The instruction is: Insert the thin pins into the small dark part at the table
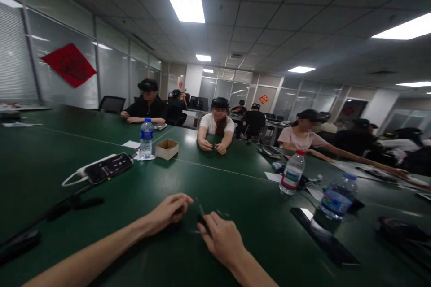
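My left hand (171,209) is above the green table, its fingers curled and pressed together. Whatever they may hold is too small or blurred to make out. Close beside it, my right hand (222,235) is wrapped round a slim tool (201,210) with a dark handle. The tool's thin, pale shaft points up toward the gap between my hands; its exact kind is unclear. Faint, blurred clear shapes (222,213) show just past my right knuckles.
Left on the green table (215,184) are a phone (109,168) with a white cable, a water bottle (146,139) and an open cardboard box (167,149). To the right stand a red-capped bottle (292,172), a blue-capped bottle (336,199) and a dark phone (325,237). Several people sit around.
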A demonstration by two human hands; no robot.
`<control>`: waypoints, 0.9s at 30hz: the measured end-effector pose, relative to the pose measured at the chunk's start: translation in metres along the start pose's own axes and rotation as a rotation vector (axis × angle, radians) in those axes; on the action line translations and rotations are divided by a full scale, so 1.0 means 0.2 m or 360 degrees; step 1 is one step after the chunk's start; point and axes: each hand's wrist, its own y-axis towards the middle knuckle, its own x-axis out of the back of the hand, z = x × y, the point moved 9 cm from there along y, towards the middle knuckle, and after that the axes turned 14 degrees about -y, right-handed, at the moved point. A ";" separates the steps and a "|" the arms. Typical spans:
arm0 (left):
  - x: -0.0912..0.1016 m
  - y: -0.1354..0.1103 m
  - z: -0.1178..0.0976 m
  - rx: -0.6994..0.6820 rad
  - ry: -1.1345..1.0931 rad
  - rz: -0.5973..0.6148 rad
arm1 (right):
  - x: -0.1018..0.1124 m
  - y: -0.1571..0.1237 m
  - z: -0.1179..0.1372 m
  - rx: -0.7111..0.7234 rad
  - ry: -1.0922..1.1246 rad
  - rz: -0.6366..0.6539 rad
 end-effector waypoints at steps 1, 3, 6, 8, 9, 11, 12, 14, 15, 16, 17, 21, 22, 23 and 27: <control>0.04 -0.01 0.01 0.0030 -0.0220 -0.0033 | 0.01 0.00 0.01 0.0018 0.0007 -0.0001; 0.07 -0.02 0.03 0.0116 -0.0507 -0.0038 | 0.03 -0.01 0.04 0.0050 -0.0015 -0.0001; 0.07 -0.02 0.05 0.0221 -0.0601 -0.0001 | 0.05 -0.03 0.06 0.0064 -0.0090 -0.0008; 0.04 -0.02 0.06 0.0246 -0.0507 0.0023 | 0.06 -0.04 0.07 0.0059 -0.0120 -0.0016; 0.03 -0.02 0.07 0.0250 -0.0411 0.0033 | 0.06 -0.05 0.07 0.0052 -0.0127 -0.0020; -0.02 -0.04 0.08 0.0247 -0.0120 0.0077 | 0.06 -0.05 0.06 0.0022 -0.0132 -0.0039; -0.05 -0.05 0.08 0.0229 0.0061 0.0119 | 0.06 -0.05 0.06 0.0006 -0.0129 -0.0048; -0.14 -0.08 0.07 0.0135 0.0417 0.0235 | 0.06 -0.06 0.06 -0.0007 -0.0118 -0.0052; -0.18 -0.10 0.06 0.0064 0.0558 0.0281 | 0.06 -0.06 0.06 0.0004 -0.0111 -0.0049; -0.21 -0.11 0.05 -0.0007 0.0663 0.0312 | 0.06 -0.06 0.08 0.0023 -0.0105 -0.0043; -0.24 -0.13 0.04 -0.0071 0.0739 0.0321 | 0.06 -0.06 0.09 0.0047 -0.0101 -0.0034; -0.29 -0.22 -0.03 -0.0162 0.0970 0.0337 | 0.10 -0.11 0.17 0.0164 -0.0090 0.0052; -0.29 -0.26 -0.06 -0.0173 0.1035 0.0332 | 0.12 -0.14 0.19 0.0188 -0.0093 0.0078; -0.28 -0.31 -0.11 -0.0186 0.1114 0.0331 | 0.14 -0.17 0.21 0.0212 -0.0098 0.0102; -0.11 -0.59 -0.31 -0.0114 0.1614 0.0227 | 0.22 -0.34 0.23 0.0269 -0.0102 0.0153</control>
